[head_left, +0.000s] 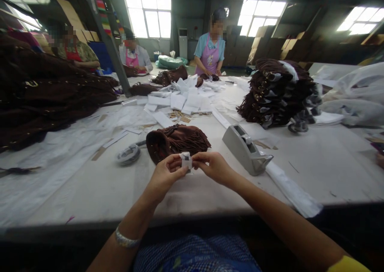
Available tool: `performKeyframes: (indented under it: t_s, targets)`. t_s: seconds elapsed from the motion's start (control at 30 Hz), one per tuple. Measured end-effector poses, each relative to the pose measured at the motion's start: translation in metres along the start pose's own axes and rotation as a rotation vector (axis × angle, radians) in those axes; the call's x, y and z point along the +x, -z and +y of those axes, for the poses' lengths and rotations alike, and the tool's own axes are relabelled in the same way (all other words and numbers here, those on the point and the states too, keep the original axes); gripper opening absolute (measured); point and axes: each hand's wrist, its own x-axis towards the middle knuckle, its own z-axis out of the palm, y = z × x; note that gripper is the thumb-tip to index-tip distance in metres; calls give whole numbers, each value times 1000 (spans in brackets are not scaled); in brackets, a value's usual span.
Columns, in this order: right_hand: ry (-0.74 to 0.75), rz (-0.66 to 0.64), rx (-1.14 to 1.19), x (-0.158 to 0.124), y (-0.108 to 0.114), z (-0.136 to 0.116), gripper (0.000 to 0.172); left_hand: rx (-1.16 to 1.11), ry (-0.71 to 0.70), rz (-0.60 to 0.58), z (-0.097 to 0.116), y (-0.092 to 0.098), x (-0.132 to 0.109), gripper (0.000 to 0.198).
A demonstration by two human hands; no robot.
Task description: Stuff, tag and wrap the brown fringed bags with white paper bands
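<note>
Between my two hands is a small piece of white wrapping [186, 160] with a dark spot near its top; what it wraps I cannot make out. My left hand [168, 170] pinches it from the left, thumb below and fingers behind. At its right edge, the thumb and forefinger of my right hand [212, 165] close on it. Just beyond my hands lies a brown fringed bag [180, 141], its open mouth facing left. A wrapped grey coil [128, 154], seemingly the bag's strap, rests to the left. The grey tape dispenser [244, 150] stands to the right of my right hand.
A tall stack of brown fringed bags [277, 94] stands at right, and a large brown pile [51, 92] fills the left. White paper packets [189, 98] are heaped mid-table. A metal post [112, 44] rises at left. Several co-workers, one in a pink apron [210, 58], stand or sit beyond.
</note>
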Motion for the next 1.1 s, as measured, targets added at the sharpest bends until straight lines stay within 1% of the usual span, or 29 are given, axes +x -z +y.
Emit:
performKeyframes:
  t_s: [0.1,0.17,0.27,0.37,0.47,0.57,0.7,0.8,0.87,0.97,1.03,1.1]
  targets:
    - [45,103,-108,-1,-11,-3,21,16,-9,8,2,0,-2,50]
    - [33,137,-121,-1,-16,-4,23,21,-15,8,2,0,-3,48]
    - [8,159,-146,-1,-20,-4,19,39,-18,10,3,1,-5,47]
    - [62,181,-255,0,-21,-2,13,55,-27,18,4,3,-6,48]
    - [121,219,-311,0,-21,1,13,63,-35,22,5,4,-5,49]
    - [164,233,-259,1,-21,3,15,61,-30,7,5,5,-5,49]
    - [149,165,-201,2,-21,4,18,59,-19,0,5,4,-5,48]
    - [168,155,-164,1,-21,3,19,58,-16,-9,4,4,-6,47]
    - [151,171,-105,1,-22,2,19,54,-14,-20,4,3,-6,47]
    - [82,196,-29,3,-24,1,27,48,-8,-44,3,1,-7,47]
    - [55,239,-47,4,-24,0,31,47,-2,-63,3,-1,-7,48]
    - [49,271,-91,4,-24,-2,30,43,4,-69,2,-2,-6,48]
